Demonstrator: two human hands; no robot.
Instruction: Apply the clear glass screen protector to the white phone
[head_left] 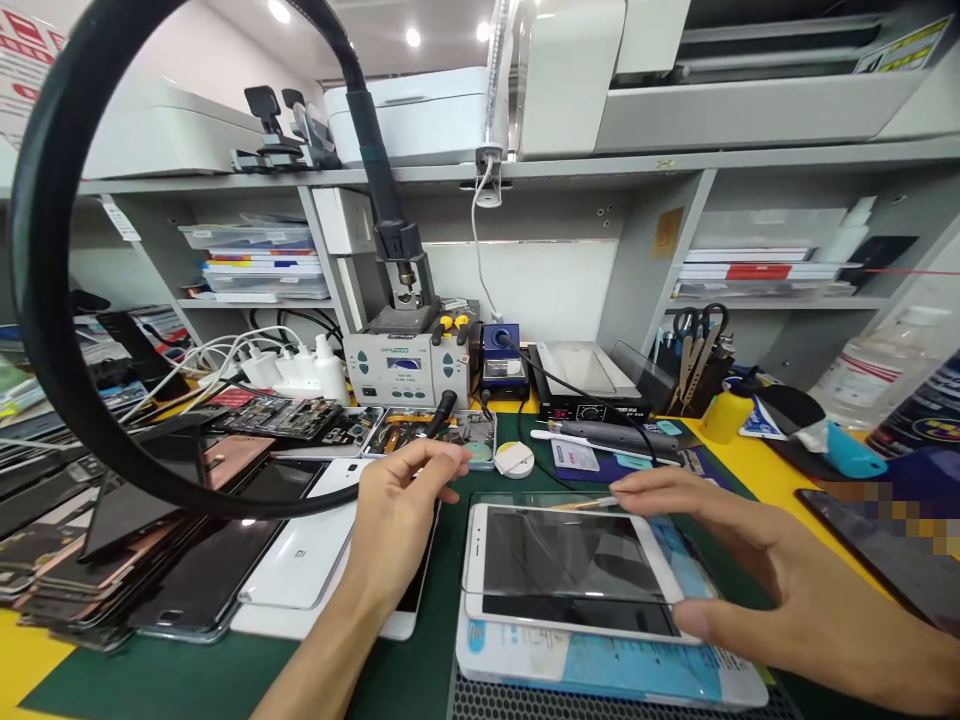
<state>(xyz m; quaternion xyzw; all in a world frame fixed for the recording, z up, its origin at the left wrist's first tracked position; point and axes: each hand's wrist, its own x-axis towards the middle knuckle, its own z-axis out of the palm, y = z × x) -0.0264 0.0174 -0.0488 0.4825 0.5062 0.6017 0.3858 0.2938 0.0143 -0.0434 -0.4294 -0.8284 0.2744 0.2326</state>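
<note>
My right hand (780,580) spans the right end of a clear glass panel (562,550), fingers at its far edge and thumb at its near edge. The glass lies over, or just above, a white-framed tablet (577,624) with a dark screen; I cannot tell whether they touch. A blue and white box (525,655) supports the tablet. My left hand (397,510) is raised left of the tablet, its fingertips pinched together; whatever they hold is hidden or too small to name. Behind that hand passes a thick black hose (300,508).
Stacked phones and a white phone (300,550) lie at left. At the back stand a hot-air station (409,370), a soldering station (501,350) and a heating plate (589,375). Scissors (701,340), a yellow bottle (726,415) and a clear bottle (874,370) stand at right.
</note>
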